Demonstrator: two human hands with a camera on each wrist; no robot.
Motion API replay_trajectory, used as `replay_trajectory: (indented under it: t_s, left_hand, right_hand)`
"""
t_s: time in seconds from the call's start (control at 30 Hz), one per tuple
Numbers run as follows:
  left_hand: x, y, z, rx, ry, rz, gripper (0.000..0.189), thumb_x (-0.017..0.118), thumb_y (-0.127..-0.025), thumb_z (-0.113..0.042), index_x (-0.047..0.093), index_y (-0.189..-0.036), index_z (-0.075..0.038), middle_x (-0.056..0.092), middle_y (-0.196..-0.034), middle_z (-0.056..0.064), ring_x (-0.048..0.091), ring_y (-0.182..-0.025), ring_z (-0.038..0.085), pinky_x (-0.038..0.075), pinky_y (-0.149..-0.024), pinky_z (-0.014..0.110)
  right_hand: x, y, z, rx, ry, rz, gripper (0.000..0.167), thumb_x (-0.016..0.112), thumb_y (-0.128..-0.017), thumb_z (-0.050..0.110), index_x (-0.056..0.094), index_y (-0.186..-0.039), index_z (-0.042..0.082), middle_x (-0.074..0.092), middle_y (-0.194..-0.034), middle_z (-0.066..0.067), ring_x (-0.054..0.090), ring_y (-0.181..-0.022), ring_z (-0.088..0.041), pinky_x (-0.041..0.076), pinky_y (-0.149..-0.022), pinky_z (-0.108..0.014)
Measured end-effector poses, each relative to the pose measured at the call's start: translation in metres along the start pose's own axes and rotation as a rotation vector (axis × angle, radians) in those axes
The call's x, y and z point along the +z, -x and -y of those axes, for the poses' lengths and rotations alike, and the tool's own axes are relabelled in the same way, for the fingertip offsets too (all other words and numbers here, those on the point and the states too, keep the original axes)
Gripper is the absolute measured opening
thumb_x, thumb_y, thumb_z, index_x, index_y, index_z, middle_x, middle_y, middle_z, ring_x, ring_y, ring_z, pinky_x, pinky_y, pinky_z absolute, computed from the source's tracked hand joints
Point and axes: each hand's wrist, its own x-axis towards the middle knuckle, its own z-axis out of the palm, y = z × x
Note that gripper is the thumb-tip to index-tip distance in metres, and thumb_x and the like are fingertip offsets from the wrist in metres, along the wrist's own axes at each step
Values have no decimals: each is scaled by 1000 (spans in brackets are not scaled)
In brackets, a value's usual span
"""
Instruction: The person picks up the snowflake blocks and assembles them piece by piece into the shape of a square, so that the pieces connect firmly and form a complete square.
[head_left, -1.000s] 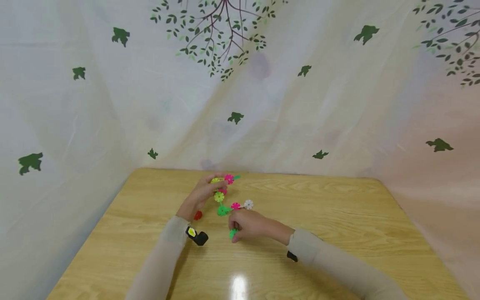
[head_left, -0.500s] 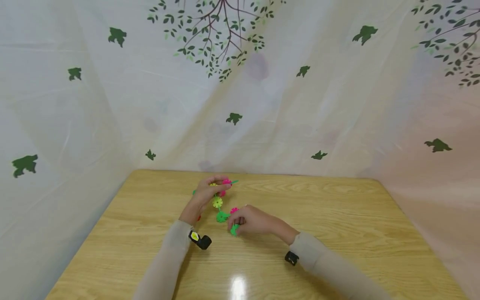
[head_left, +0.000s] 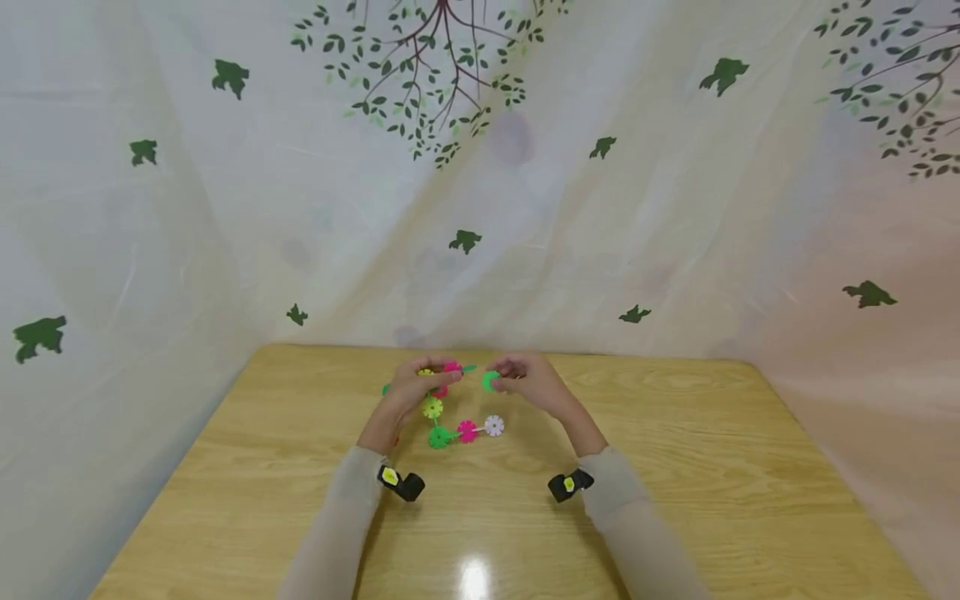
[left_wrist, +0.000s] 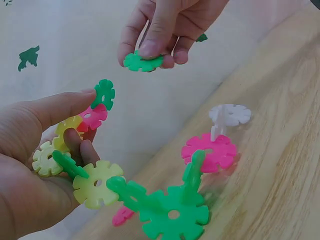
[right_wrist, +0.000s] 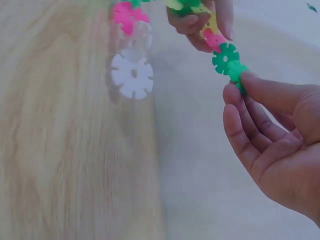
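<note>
My left hand [head_left: 409,388] holds a chain of linked plastic snowflake discs, fingers curled round its yellow and green pieces. Past the thumb tip, one end of the chain finishes in a pink disc [left_wrist: 92,119] and an upright green disc [left_wrist: 104,89]. The other end runs down to the table through a large green disc [left_wrist: 160,220], another pink disc and a white disc [right_wrist: 122,80]. Between thumb and fingers, my right hand [head_left: 534,383] pinches a loose green snowflake disc [left_wrist: 143,63]. That disc is just right of the chain's green end, and overlaps it in the right wrist view.
A wooden table [head_left: 675,467] spans the view, its far edge against a pale curtain [head_left: 555,275] with leaf prints. Another pink disc [left_wrist: 122,216] shows beneath the chain. A bit of red [head_left: 397,440] peeks out beside my left wrist.
My right hand has lifted the green disc from the near side of the chain up and away to the chain's far end. My left hand has stayed almost in place, holding the chain.
</note>
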Motion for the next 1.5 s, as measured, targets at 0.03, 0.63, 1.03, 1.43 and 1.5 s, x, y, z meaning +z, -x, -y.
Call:
replay_trajectory:
  t_s: [0.03, 0.63, 1.03, 1.43, 1.5]
  left_hand:
    - [0, 0, 0, -2, -1, -4, 36, 81, -88, -23, 72, -120, -9, 61, -107, 0, 56, -96, 17, 50, -88, 36]
    - [9, -1, 2, 17, 83, 13, 30, 81, -88, -14, 69, -114, -3, 66, -83, -5, 51, -70, 14, 45, -65, 25]
    - [11, 0, -1, 55, 63, 47, 29, 80, -89, -15, 68, -112, -2, 62, -88, -3, 51, -71, 14, 45, -66, 25]
    - [8, 2, -3, 56, 47, 44, 28, 80, -89, -15, 69, -112, -3, 63, -92, -2, 57, -75, 11, 47, -70, 28]
    - [7, 3, -2, 51, 28, 37, 30, 81, -88, -17, 69, -112, -4, 63, -94, -2, 57, -77, 11, 49, -73, 30]
  right_hand:
    - [0, -2, -1, 8, -29, -30, 25, 72, -94, 4, 69, -116, -6, 72, -98, -21, 65, -79, -9, 60, -74, -37]
    - [8, -12, -15, -18, -190, -155, 23, 68, -96, 0, 69, -116, -10, 70, -107, -32, 70, -81, -12, 62, -75, -32]
    - [7, -9, -13, -5, -208, -157, 24, 67, -96, 0, 68, -118, -11, 70, -107, -31, 68, -79, -6, 59, -74, -22]
    - [12, -12, -13, -3, -249, -190, 23, 72, -94, 5, 72, -114, -7, 71, -106, -29, 70, -81, -14, 60, -77, -25]
    - [14, -12, -15, -5, -255, -189, 22, 71, -94, 3, 72, -114, -8, 71, -106, -30, 69, -80, -12, 60, -76, -23]
